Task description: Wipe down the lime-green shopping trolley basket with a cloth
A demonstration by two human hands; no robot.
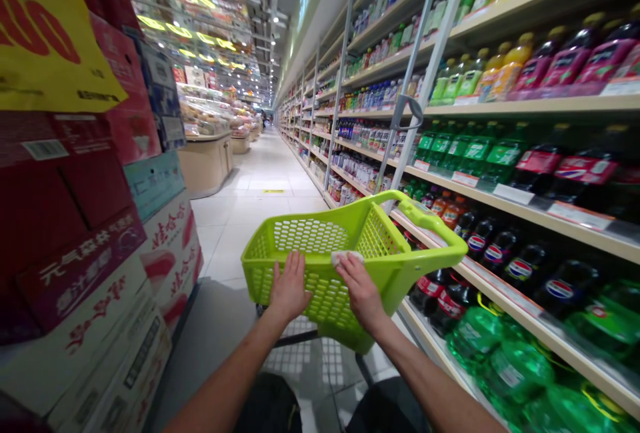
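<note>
A lime-green plastic shopping basket [320,236] sits tilted on a cart frame in front of me, in a supermarket aisle. My left hand [289,286] lies flat against the basket's near wall, fingers stretched up to the rim. My right hand [359,290] presses a small white cloth [345,257] against the near rim, fingers curled over it. The basket's green handle [430,220] hangs toward the shelves on the right. Nothing shows inside the basket.
Shelves of bottled drinks [500,153] run along the right, close to the basket. Stacked red and white cartons [100,253] with a yellow sign [45,40] stand at the left. The tiled aisle floor [260,186] runs ahead between them toward display counters [205,153].
</note>
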